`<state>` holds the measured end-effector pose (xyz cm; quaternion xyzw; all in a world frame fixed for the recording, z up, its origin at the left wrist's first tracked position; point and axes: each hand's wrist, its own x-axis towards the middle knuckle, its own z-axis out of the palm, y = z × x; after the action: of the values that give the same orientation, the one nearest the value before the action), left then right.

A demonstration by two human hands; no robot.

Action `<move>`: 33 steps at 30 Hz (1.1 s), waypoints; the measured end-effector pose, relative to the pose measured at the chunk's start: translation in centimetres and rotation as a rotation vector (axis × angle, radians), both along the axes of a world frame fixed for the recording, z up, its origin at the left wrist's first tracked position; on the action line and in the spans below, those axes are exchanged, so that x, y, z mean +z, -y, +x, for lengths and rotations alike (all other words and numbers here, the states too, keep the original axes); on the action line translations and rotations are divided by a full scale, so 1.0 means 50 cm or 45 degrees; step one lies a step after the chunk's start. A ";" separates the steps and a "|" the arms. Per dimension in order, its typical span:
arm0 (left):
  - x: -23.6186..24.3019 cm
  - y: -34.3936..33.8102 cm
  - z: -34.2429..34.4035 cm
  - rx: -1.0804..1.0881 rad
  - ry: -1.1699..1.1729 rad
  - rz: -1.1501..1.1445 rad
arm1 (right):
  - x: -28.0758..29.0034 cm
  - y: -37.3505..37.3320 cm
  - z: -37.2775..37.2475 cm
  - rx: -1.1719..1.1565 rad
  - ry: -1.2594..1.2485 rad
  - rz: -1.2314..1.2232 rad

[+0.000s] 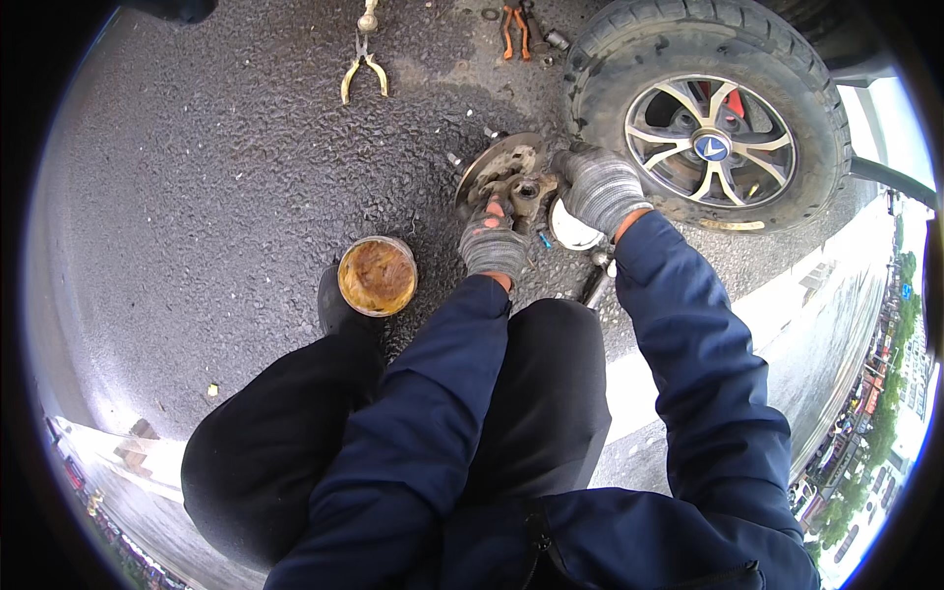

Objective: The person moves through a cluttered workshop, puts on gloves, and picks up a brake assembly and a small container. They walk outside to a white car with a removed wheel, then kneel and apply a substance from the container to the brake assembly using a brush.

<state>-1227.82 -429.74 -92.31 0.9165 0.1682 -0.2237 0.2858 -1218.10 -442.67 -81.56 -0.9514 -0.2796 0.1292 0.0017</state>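
A round, rusty wheel hub (501, 169) with studs and a cast-iron knuckle on it is tilted up in front of me, just above the asphalt. My left hand (495, 244), in a worn grey knit glove with bare skin showing at the fingers, is closed round its near side. At the knuckle's right end, the gloved fingers of my right hand (598, 185) are curled against the metal; their tips are partly hidden. Below the right hand lies a round white lid (572, 228). An open tub of yellow-brown grease (378, 276) stands left of my left hand, by my shoe.
A mounted car wheel (678, 93) with a silver-spoked rim stands close by on the right. Yellow-handled pliers (362, 71) and orange-handled pliers (515, 31) lie farther off, with a metal socket (558, 39). A metal-handled tool (596, 285) lies beside my right knee.
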 end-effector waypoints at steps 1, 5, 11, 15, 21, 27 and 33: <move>0.000 0.000 0.000 0.004 -0.027 -0.038 | -0.004 0.001 -0.008 0.020 0.037 0.012; -0.005 0.000 0.001 -0.027 -0.050 0.005 | -0.009 0.009 -0.027 0.141 0.035 -0.161; -0.019 0.003 -0.005 0.041 0.095 0.003 | -0.002 0.020 -0.046 0.295 -0.051 -0.297; -0.015 0.003 -0.005 0.039 0.114 0.012 | 0.003 0.015 -0.044 0.345 -0.091 -0.346; 0.003 -0.003 0.002 -0.055 0.041 0.041 | 0.023 0.012 -0.036 0.425 -0.059 -0.333; 0.004 -0.001 -0.001 0.037 0.104 -0.013 | 0.039 0.008 -0.033 0.356 0.027 -0.257; -0.014 0.000 -0.003 -0.021 0.041 0.024 | 0.033 -0.010 -0.031 0.346 -0.045 -0.338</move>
<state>-1227.97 -429.75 -93.00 0.9240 0.1579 -0.2096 0.2781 -1219.67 -442.14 -79.89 -0.8944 -0.3858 0.1806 -0.1365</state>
